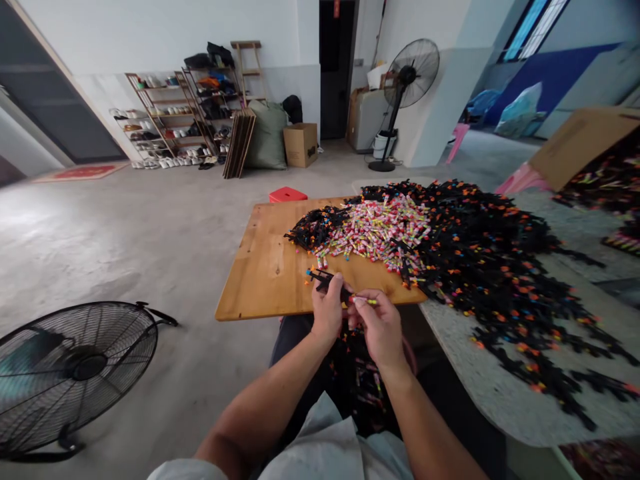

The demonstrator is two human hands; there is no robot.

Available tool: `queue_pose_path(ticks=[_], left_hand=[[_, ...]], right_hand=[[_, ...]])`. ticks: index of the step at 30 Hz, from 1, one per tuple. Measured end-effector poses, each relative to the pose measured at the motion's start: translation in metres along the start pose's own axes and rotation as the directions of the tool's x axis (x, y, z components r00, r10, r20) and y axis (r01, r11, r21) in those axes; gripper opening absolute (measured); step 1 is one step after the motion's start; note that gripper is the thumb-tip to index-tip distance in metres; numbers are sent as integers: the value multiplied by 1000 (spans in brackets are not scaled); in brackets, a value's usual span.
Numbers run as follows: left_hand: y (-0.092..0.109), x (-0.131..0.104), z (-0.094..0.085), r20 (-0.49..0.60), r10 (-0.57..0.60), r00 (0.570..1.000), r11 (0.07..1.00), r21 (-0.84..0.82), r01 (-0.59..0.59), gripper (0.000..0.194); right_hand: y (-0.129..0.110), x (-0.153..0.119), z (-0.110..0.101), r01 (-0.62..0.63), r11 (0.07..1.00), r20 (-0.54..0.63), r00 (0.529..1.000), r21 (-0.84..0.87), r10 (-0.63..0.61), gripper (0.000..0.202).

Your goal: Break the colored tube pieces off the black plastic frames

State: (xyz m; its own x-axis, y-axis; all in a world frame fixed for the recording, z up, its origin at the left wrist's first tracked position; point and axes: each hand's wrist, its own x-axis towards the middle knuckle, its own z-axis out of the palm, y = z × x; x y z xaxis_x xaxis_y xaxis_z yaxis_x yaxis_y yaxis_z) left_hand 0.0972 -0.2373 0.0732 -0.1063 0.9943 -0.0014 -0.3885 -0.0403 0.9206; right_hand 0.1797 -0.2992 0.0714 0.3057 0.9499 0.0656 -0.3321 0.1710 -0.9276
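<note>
Over the front edge of the wooden board [270, 283], my left hand [327, 310] is closed around a black toy gun [323, 277] with a blue and orange tip. Close to its right, my right hand [379, 325] pinches a small yellow and pink tube [367, 301] at the rear end of the gun. Whether the tube touches the gun is too small to tell. Behind my hands lies a pile of pink, white and yellow tubes [385, 227], with a small heap of black pieces [317, 227] at its left.
A large pile of black toy guns [480, 247] covers much of the grey stone table [465, 347] at right. More pieces lie between my legs. A fan [87, 365] stands at lower left, a red stool [288, 194] behind the board, an open carton [580, 150] at right.
</note>
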Motion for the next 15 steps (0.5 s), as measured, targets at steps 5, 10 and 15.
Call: queue_pose_path(ticks=[5,10,15], left_hand=[[1,1,2,13,-20,1000,999,-40,20,39],[10,6,2,71,-46,996,988,-141,56,46],[8,6,3,100,-225,969,952,-190,241,57]], right_hand=[[3,2,0,51,994,-10,999,-96,-53,20],[9,7,-5,56,998,-46,997,-17,-57,21],[7,3,-9,108,979,-160,978,-171,-136,19]])
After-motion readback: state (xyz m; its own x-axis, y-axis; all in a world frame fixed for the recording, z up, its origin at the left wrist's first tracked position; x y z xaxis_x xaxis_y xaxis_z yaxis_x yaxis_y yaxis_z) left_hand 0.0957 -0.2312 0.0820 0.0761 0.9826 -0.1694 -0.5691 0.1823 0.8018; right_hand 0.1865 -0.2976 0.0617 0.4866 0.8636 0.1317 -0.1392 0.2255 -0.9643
